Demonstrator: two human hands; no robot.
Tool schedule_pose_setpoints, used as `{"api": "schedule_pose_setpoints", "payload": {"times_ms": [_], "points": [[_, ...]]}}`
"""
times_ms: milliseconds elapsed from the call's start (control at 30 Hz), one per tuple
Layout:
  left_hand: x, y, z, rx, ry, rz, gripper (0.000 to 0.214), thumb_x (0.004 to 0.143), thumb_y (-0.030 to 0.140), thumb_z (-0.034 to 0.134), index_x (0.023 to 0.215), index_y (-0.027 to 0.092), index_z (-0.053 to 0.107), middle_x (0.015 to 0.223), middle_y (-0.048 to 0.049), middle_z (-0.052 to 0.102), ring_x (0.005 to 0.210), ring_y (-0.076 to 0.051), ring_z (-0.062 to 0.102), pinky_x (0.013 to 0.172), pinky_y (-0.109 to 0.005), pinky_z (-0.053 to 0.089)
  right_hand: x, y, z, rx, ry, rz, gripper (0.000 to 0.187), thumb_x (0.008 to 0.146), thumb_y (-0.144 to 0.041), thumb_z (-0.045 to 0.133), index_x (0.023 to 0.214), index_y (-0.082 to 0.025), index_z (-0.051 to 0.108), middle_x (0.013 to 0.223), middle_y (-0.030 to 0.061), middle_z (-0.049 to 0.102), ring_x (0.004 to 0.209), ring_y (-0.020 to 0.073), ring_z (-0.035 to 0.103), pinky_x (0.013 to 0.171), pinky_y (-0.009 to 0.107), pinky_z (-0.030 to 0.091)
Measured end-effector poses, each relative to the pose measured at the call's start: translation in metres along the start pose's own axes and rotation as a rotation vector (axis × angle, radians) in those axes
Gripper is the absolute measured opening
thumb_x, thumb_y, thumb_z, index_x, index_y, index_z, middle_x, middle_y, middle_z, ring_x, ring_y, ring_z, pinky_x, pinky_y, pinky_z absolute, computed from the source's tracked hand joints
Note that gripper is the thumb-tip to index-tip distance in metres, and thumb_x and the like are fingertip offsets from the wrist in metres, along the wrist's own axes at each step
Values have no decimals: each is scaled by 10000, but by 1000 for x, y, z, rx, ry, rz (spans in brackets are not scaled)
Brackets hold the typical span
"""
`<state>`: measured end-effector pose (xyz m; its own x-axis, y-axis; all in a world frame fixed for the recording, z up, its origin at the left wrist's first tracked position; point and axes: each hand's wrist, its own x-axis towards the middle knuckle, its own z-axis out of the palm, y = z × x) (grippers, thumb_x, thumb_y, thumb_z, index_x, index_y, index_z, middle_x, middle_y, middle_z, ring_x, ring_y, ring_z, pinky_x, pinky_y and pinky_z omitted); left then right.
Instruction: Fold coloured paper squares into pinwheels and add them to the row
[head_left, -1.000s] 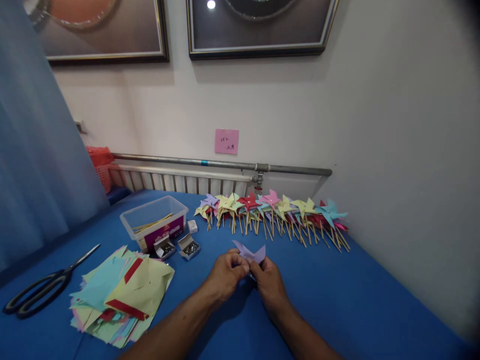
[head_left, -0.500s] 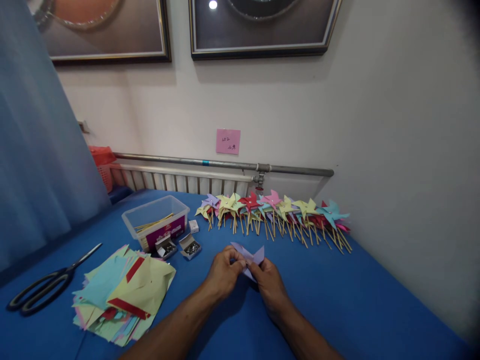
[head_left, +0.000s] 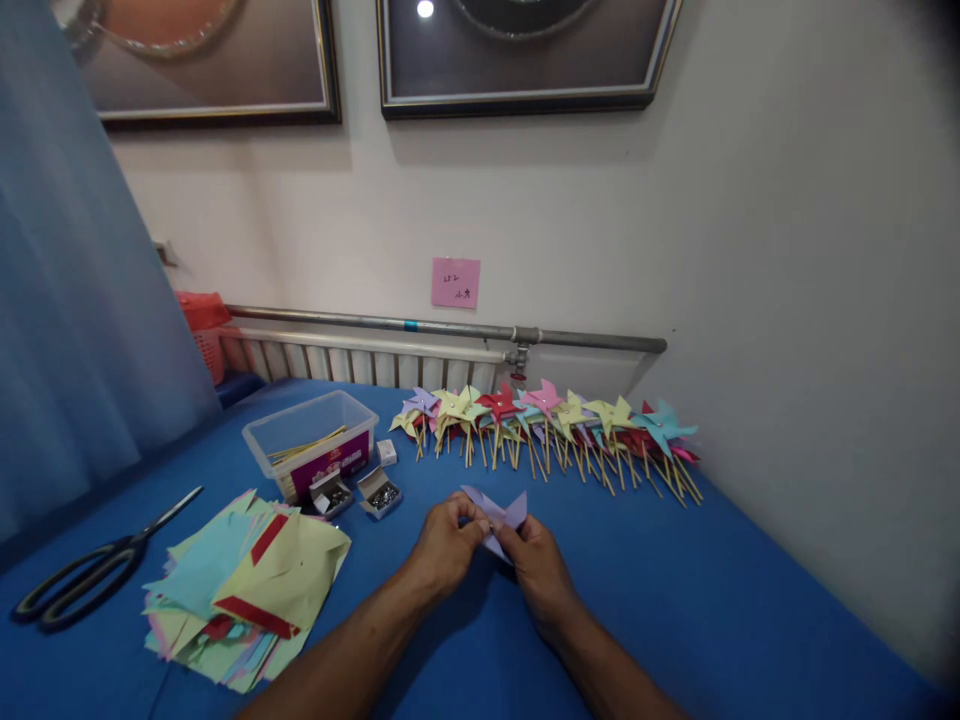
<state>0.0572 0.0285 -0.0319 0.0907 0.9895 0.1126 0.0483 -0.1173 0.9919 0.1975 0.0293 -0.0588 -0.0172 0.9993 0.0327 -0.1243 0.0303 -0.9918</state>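
Between my two hands is a purple paper pinwheel [head_left: 514,512], its folded blades pointing up and outward. My left hand [head_left: 448,545] pinches it at the left, thumb and fingertips close to the centre. From the right, my right hand [head_left: 541,568] grips the lower blades, its thumb near the middle too. A tiny shiny spot shows at the centre between the fingertips; the thumbs partly cover it. No stick is visible on this pinwheel.
Finished pinwheels on sticks [head_left: 555,425] line the back of the blue table [head_left: 720,620]. Leftwards are a plastic tub [head_left: 352,415] with sticks, two small boxes of metal pins [head_left: 384,497], a closed small box [head_left: 387,452], coloured paper sheets [head_left: 300,570] and black-handled scissors [head_left: 112,565].
Almost nothing differs. Both hands keep their hold on the purple pinwheel, with only a slight shift of the fingers at its centre.
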Motion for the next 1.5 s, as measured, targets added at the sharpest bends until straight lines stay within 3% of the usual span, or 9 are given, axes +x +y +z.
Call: {"api": "schedule_pose_setpoints", "payload": {"times_ms": [367, 600, 833, 1100, 1267, 1500], "points": [[0, -1, 2, 11, 1, 8, 144, 711, 208, 614, 596, 160, 543, 719, -2, 556, 677, -125, 497, 654, -237, 398, -2, -4, 1, -7, 11, -11, 500, 694, -535, 763, 982, -128, 721, 812, 54, 737, 738, 208, 633, 709, 308, 485], [-2, -2, 2, 65, 20, 54, 192, 731, 290, 631, 605, 167, 554, 784, -24, 574, 697, -133, 494, 652, -233, 378, 1, -1, -1, -9, 20, -11, 524, 687, -538, 770, 1011, -129, 728, 849, 64, 751, 770, 221, 652, 732, 325, 503], [-2, 2, 1, 44, 37, 19, 154, 719, 262, 618, 615, 166, 556, 688, 0, 531, 632, -122, 466, 604, -234, 368, 1, 1, 0, 28, -34, -19, 522, 700, -523, 770, 1039, -130, 722, 895, 81, 763, 825, 238, 671, 754, 330, 509], [-2, 1, 3, 50, 49, 5, 143, 720, 219, 609, 604, 167, 545, 643, 14, 512, 599, -113, 452, 582, -233, 347, -3, -5, 2, -9, -5, -18, 494, 699, -537, 768, 983, -135, 732, 848, 65, 758, 768, 225, 658, 723, 321, 504], [-2, 0, 4, 120, 60, -17, 147, 761, 205, 569, 623, 179, 527, 595, 33, 481, 581, -117, 436, 583, -245, 331, -4, -7, 3, 20, -21, -18, 472, 708, -512, 766, 1003, -145, 736, 846, 58, 754, 781, 224, 654, 741, 322, 500], [-6, 3, 4, 312, 87, 44, 126, 809, 203, 546, 685, 185, 558, 680, 15, 553, 658, -139, 486, 642, -259, 336, 0, 1, -1, -27, -22, -14, 471, 726, -518, 752, 982, -124, 721, 825, 58, 742, 738, 209, 636, 700, 312, 486]]}}
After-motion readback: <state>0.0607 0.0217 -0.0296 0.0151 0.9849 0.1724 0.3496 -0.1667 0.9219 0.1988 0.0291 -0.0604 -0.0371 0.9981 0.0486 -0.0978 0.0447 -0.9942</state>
